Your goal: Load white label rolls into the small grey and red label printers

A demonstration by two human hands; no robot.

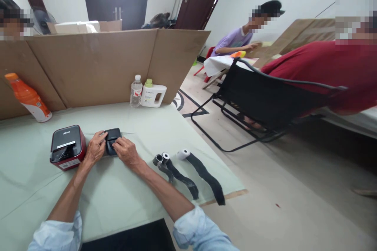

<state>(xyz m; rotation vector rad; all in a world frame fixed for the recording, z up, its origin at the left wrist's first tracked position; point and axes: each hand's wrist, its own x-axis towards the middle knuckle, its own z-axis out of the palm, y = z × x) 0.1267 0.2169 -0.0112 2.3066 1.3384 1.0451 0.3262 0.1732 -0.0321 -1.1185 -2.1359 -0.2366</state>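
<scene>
A small black device (pixel 113 136) lies on the pale green table cover (pixel 123 188). Both hands are closed on it. My left hand (pixel 96 149) grips its left side with the fingers curled over the edge. My right hand (pixel 125 151) pinches its front right part. Just left of my left hand stands a red and black label printer (pixel 67 147) with a slot in its top. To the right of my right hand lie three small rolls (pixel 165 158) with long black ribbon strips (pixel 206 176) trailing toward me.
A cardboard screen (pixel 97 66) walls the table's far side. An orange drink bottle (pixel 29 98), a clear water bottle (pixel 136 91) and a white jug (pixel 153 94) stand against it. A black folding chair (pixel 265 101) holds a person in red on the right; another person sits further back.
</scene>
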